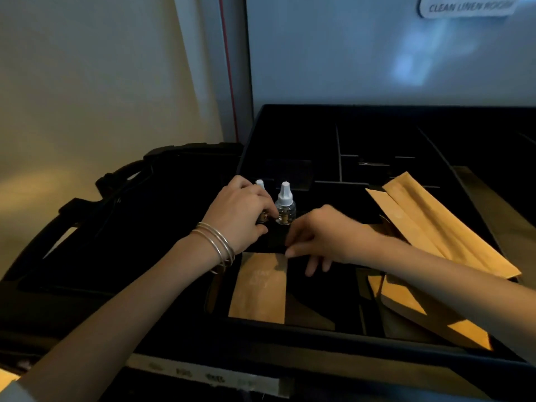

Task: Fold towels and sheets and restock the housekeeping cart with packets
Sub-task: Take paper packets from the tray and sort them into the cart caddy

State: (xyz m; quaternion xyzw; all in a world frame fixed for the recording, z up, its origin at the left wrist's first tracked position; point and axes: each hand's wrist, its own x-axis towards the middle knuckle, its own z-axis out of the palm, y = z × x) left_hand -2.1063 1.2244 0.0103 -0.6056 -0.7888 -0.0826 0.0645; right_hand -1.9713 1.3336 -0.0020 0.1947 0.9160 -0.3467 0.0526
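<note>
**Packets going into the cart tray, bottles being set at the far side**

While both hands work over the dark divided tray [385, 338] on top of the housekeeping cart, the head view shows the restocking part of the task under way. The left hand [240, 216], with bangles [216, 246] at the wrist, has its grip closed around a small bottle [261, 198] of which little but the white tip shows; a second white-capped bottle [285, 206] stands upright just to its right, touching or nearly touching the fingers. The right hand [322, 239] rests low in the tray with fingers spread and slack, pressing on or near the far edge of a brown paper packet [259, 288]; whether it pinches anything I cannot tell.

As for progress, that one packet lies flat in a near compartment, and more packets [435, 224] lie loosely across the right side, some overhanging the dividers, so I judge them not yet sorted. The far compartments [377, 146] look empty. No towels or sheets are in sight, so that part cannot be judged.

For room, the tray's thin dividers and raised rim hem in the hands, and the bottles stand close enough to tip. Open space lies toward the far right compartments. A black moulded caddy [121, 216] adjoins the left edge, and a door marked as the clean linen room [467, 7] closes off the far side.
</note>
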